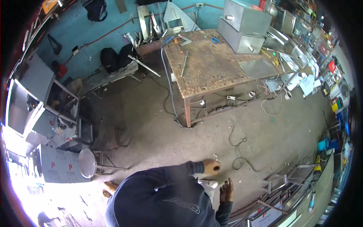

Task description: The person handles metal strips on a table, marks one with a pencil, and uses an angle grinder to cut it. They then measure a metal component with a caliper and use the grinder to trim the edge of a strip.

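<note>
My left hand [211,167] reaches across my body from a dark sleeve, its fingers curled closed. What it holds, if anything, I cannot make out. Lower and to the right, my right hand [227,191] has its fingers stretched out and slightly apart, with nothing seen in it. Both hands are in front of my dark sweatshirt [162,200], above the concrete floor [151,140]. A white shoe [208,184] shows between them. A cable [239,163] lies coiled on the floor beyond my hands.
A worn wooden workbench [215,64] stands ahead, bearing metal boxes [244,19] and tools. To the left are a round-topped stool [87,163] and sheet-metal cabinets [36,79]. Metal frames [276,185] lie at lower right. Cluttered shelving [336,94] lines the right side.
</note>
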